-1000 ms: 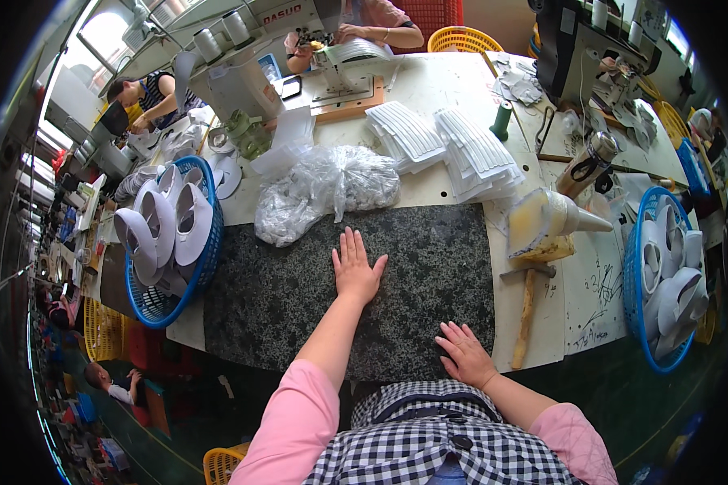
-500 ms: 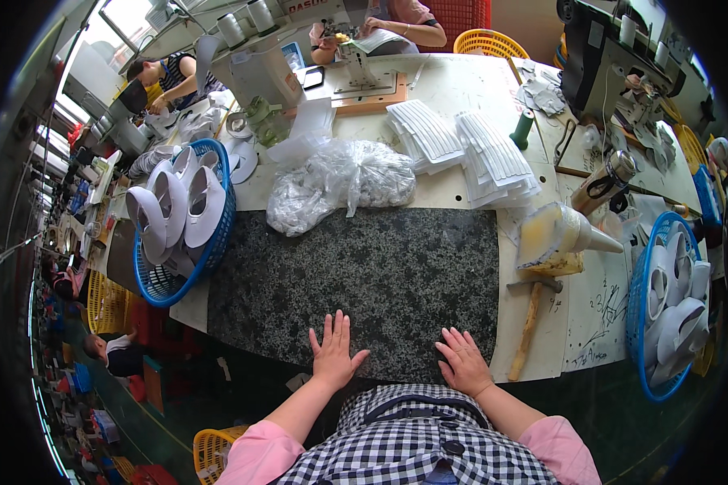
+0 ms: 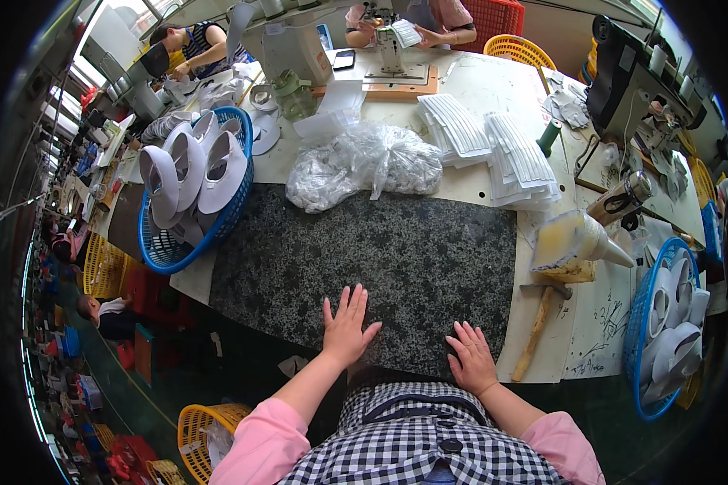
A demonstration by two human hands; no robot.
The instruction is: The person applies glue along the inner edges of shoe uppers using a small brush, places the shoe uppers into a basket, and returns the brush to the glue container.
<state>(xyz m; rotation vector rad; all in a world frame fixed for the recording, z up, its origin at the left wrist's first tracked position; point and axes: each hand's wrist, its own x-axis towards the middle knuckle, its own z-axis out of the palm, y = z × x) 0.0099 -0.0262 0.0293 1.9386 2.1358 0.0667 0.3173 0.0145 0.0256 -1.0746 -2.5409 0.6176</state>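
My left hand (image 3: 349, 330) lies flat on the front part of a dark speckled mat (image 3: 364, 250), fingers spread and holding nothing. Near the mat's right front edge rests my right hand (image 3: 472, 360), also open, fingers stretched forward. Behind the mat sits a clear plastic bag (image 3: 364, 166) with whitish contents. To the left, a blue basket (image 3: 239, 194) holds white shoe uppers (image 3: 222, 171). On the right lie a hammer (image 3: 535, 331) with a wooden handle and a whitish cone-shaped container (image 3: 578, 240) with yellowish residue.
Stacks of white strips (image 3: 522, 162) lie behind the bag, with a green thread spool (image 3: 549, 137) beside them. Another blue basket (image 3: 639, 331) of white pieces stands at the right edge. Across the table a person works at a sewing machine (image 3: 390, 52). A yellow basket (image 3: 188, 436) stands on the floor, lower left.
The view has shifted, so the table's things sit a little higher and mostly further right in the picture. Both hands stay flat on the mat, with nothing taken up.
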